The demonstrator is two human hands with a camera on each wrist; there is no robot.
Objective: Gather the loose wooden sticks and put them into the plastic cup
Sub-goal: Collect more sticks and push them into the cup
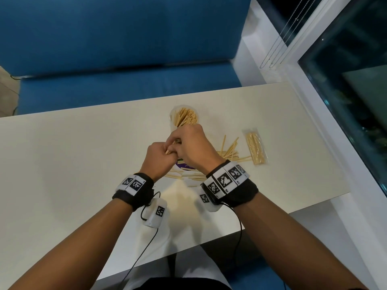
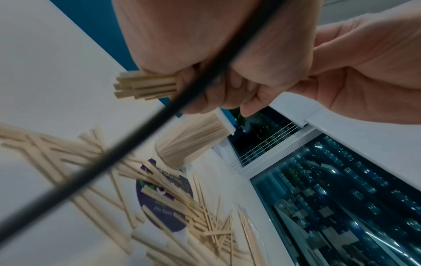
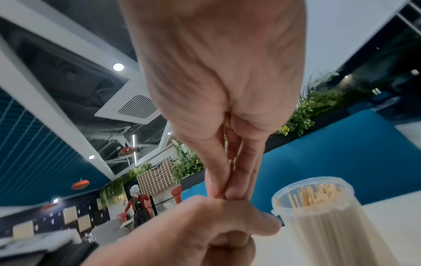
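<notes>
Pale wooden sticks [image 1: 184,176], thin and square-cut, lie loose and criss-crossed on the white table [image 1: 62,160] directly beneath both wrists, with more fanned out just right of the right wrist. Several cross a round purple label [image 2: 164,196] lying flat on the tabletop.

Above this scatter, the left hand [image 1: 157,162] is curled into a fist around a bundle of sticks [image 2: 145,86]; the cut ends project together from the little-finger side of the fist in the left wrist view. The right hand [image 1: 192,147] meets the left from the right side. Its thumb and fingers [image 3: 241,172] are extended and pressed flat together, the tips pinching at the top of the left fist. What they pinch is hidden; a sliver of stick appears between them in the right wrist view.

Just beyond the hands stands the plastic cup [image 1: 184,117], upright, translucent and cylindrical with a ridged rim. It is densely packed with upright sticks, their ends level near the rim. The right-hand knuckles sit just in front of its near wall.

Right of the scatter lies a clear plastic packet of sticks [image 1: 256,148], flat and sealed. A smooth blue upholstered bench [image 1: 125,86] runs behind the far table edge, and a dark window [image 1: 351,91] flanks the right side.
</notes>
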